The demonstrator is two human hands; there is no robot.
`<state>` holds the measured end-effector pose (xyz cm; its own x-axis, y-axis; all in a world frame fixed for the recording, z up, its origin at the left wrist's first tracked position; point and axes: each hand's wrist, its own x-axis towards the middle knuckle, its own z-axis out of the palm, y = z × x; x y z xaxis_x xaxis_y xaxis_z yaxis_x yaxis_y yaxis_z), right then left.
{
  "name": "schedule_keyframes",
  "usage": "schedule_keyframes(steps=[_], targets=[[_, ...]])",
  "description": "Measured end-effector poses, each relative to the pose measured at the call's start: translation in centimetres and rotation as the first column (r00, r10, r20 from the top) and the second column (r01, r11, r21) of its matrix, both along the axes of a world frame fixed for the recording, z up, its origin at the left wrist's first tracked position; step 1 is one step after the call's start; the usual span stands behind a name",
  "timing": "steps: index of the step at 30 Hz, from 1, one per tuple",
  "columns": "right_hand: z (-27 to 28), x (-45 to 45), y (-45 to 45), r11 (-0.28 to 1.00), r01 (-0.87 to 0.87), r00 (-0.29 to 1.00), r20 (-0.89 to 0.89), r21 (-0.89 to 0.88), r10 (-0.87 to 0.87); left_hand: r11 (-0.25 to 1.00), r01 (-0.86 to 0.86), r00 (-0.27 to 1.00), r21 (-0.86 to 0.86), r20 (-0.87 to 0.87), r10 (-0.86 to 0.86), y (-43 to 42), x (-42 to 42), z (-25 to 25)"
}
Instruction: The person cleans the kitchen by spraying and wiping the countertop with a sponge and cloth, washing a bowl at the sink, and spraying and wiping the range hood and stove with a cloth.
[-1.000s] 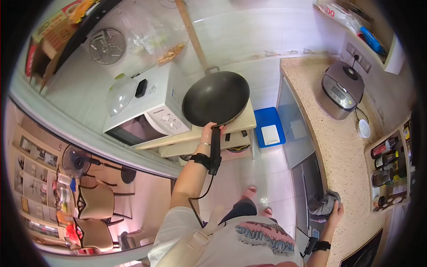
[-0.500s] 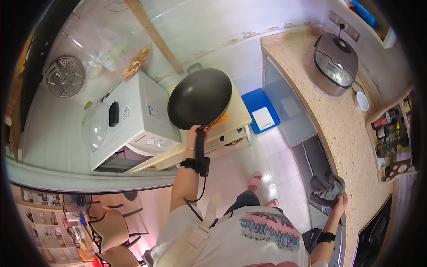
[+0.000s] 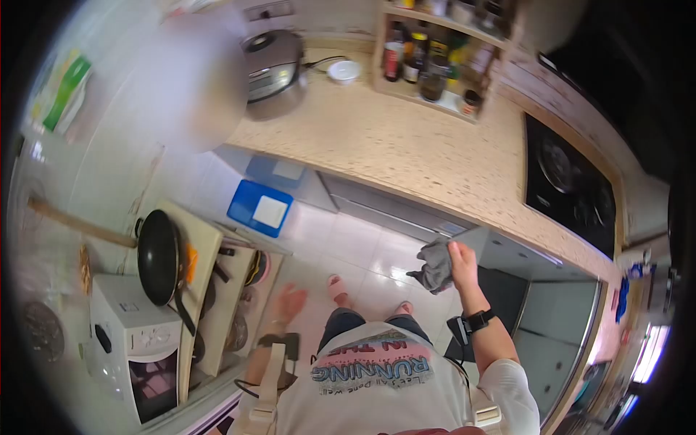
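In my right hand (image 3: 462, 264) a crumpled grey cloth (image 3: 435, 267) is gripped, hanging in the air in front of the counter. My left hand (image 3: 290, 301) is blurred by motion; it is empty, with its fingers loosely apart, over the floor beside the shelf unit. Left of it, a black wok (image 3: 161, 254) rests on the cream shelf unit (image 3: 204, 245), its handle pointing toward me. Something orange (image 3: 191, 262) lies by the wok's right edge.
A white microwave (image 3: 134, 312) stands next to the wok. A lidded blue bin (image 3: 246, 206) sits on the floor. Along the speckled counter (image 3: 406, 138) are a rice cooker (image 3: 274, 80), a white bowl (image 3: 344, 70), a rack of bottles (image 3: 433, 72) and a black stove (image 3: 569, 185).
My left hand has let go of the wok handle and moved away from it, leaving the wok on the shelf unit. The view has turned right; the cloth stays in my right hand.
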<state>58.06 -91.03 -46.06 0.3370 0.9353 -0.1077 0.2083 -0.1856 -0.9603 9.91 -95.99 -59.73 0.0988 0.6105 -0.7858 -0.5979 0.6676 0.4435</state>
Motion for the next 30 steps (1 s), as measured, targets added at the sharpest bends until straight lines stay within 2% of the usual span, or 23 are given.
schedule_keyframes(steps=[1, 2, 3, 5, 7, 10, 13, 15, 16, 17, 18, 19, 20, 23, 28, 30], targets=[[1.0, 0.9, -0.8, 1.000, -0.014, 0.999, -0.036, 0.009, 0.015, 0.975, 0.219, 0.974, 0.047, -0.066, -0.216, 1.0, 6.5, 2.5], [1.7, 1.9, -1.6, 0.999, -0.026, 0.997, -0.072, 0.022, 0.027, 0.874, 0.483, 0.875, 0.055, -0.069, -0.480, 2.8, 13.8, 8.1], [1.2, 3.2, -2.2, 0.997, -0.052, 0.989, -0.134, 0.063, 0.061, 0.793, 0.602, 0.795, 0.088, 0.020, -0.606, 3.4, 18.8, 7.3], [2.2, 5.2, -3.8, 0.991, -0.068, 0.953, -0.286, 0.114, 0.098, 0.748, 0.628, 0.729, 0.212, 0.175, -0.662, 3.8, 29.4, 10.9], [5.2, 6.5, -4.9, 0.986, -0.075, 0.876, -0.462, 0.151, 0.137, 0.730, 0.489, 0.597, 0.477, 0.426, -0.679, 4.0, 37.6, 11.8], [5.8, 12.0, -6.3, 0.920, -0.144, 0.986, -0.024, 0.366, 0.163, 0.615, 0.358, 0.784, 0.703, 0.131, -0.606, 6.2, 46.1, 14.6], [7.9, 17.9, -9.2, 0.937, 0.015, 0.977, 0.195, 0.349, -0.088, 0.480, 0.354, 0.846, 0.803, -0.056, -0.531, 10.6, 50.2, 16.6], [5.6, 22.3, -12.0, 0.938, 0.184, 0.982, -0.008, 0.295, -0.190, 0.320, 0.594, 0.762, 0.738, -0.388, -0.519, 15.0, 51.5, 15.2], [5.0, 24.1, -13.5, 0.932, 0.252, 0.967, -0.032, 0.261, -0.253, 0.243, 0.699, 0.687, 0.673, -0.537, -0.490, 16.6, 52.5, 14.6], [4.4, 25.7, -14.8, 0.920, 0.321, 0.947, -0.052, 0.225, -0.317, 0.053, 0.916, 0.393, 0.397, -0.865, -0.314, 16.8, 53.9, 14.5], [3.5, 27.5, -15.9, 0.917, 0.353, 0.935, -0.044, 0.188, -0.351, -0.050, 0.998, 0.020, 0.023, -0.998, -0.055, 16.4, 55.0, 14.3], [2.3, 29.1, -16.6, 0.911, 0.382, 0.924, -0.035, 0.152, -0.382, -0.037, 0.931, -0.345, -0.363, -0.910, 0.230, 16.3, 56.2, 13.7], [1.7, 30.5, -17.2, 0.907, 0.403, 0.915, -0.019, 0.123, -0.404, -0.274, 0.844, -0.419, -0.461, -0.886, 0.200, 17.5, 57.1, 11.0], [-0.1, 34.9, -18.0, 0.881, 0.472, 0.882, -0.013, 0.037, -0.472, -0.375, 0.809, -0.367, -0.453, -0.887, 0.279, 22.7, 61.6, 8.6], [-2.9, 40.9, -17.6, 0.809, 0.562, 0.789, -0.183, -0.169, -0.586, -0.169, 0.877, -0.389, -0.449, -0.871, 0.300, 34.7, 71.7, 8.7], [-2.6, 42.8, -17.1, 0.820, 0.552, 0.822, -0.066, -0.153, -0.566, -0.120, 0.864, -0.443, -0.489, -0.852, 0.280, 39.1, 75.9, 9.1]])
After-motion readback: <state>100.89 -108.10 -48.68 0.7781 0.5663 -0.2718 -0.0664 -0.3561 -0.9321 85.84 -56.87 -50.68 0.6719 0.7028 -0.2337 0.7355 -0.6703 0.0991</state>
